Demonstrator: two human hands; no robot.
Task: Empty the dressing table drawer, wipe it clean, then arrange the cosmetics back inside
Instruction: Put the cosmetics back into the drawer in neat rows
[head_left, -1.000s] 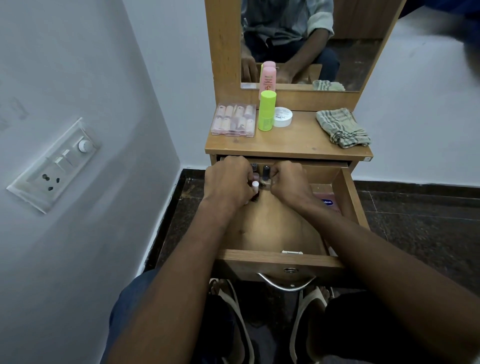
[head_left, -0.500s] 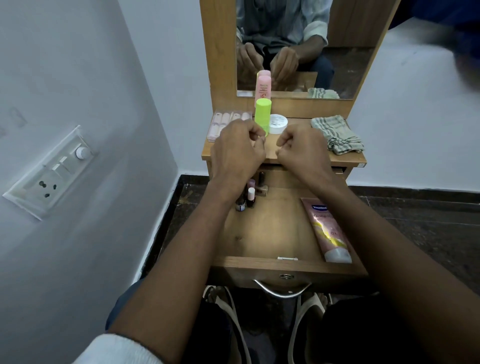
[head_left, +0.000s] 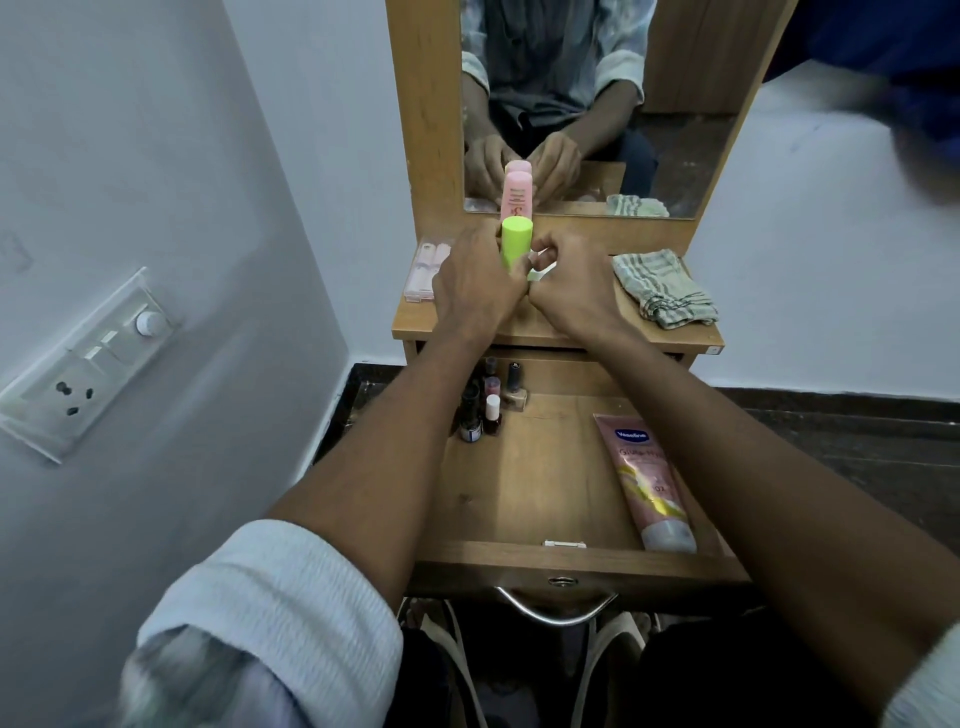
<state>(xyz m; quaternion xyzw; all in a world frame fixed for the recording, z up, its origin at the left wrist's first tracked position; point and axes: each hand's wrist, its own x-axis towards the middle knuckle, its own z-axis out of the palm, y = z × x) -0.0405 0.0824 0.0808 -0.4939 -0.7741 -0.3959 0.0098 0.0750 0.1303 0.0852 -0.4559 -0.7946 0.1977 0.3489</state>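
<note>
Drawer (head_left: 524, 499): open, partly restocked; nail polish bottles (head_left: 485, 400) at back-left corner, tube (head_left: 647, 483) along right edge. Left hand (head_left: 475, 286) gripping green bottle (head_left: 516, 244) on tabletop; right hand (head_left: 569, 291) curled, contents hidden. Remaining: tabletop cosmetics.

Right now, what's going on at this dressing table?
A person is putting cosmetics back. Both hands are up on the tabletop: the left hand curls around the green bottle, the right hand is curled beside it. The open drawer already holds nail polish bottles and a pink tube. A cloth lies on top.
</note>
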